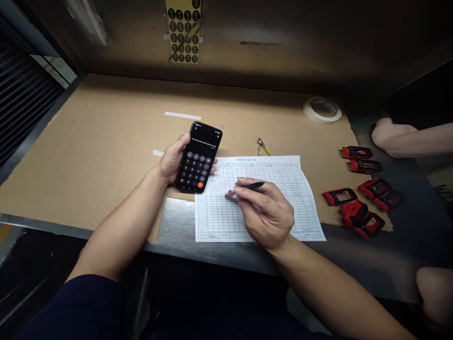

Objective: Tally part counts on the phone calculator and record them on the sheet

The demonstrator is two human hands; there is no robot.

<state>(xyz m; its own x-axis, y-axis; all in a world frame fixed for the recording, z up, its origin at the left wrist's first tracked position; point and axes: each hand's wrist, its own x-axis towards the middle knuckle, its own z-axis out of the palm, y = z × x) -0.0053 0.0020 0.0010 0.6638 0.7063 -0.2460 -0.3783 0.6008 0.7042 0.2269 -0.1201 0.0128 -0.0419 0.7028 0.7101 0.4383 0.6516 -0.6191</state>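
Right hand (267,215) pinching a pen (255,185), left hand (173,158) wrapped around a phone (200,160)
Pen fingertips are over the form (304,212), pretty much mid-frame, right forearm (325,283) slanting to lower right; left thumb's on the phone's edge, left forearm (123,217) angled from lower left.

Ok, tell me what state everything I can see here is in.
Phone: lit, calculator showing, held in left hand
Pen: held in right hand; tip contact unclear
Form: lying face up, some handwriting
Tape roll: lying flat
Clipper: lying beyond form
Red-and-black parts: loosely grouped
Sticker sheet: fixed to metal panel
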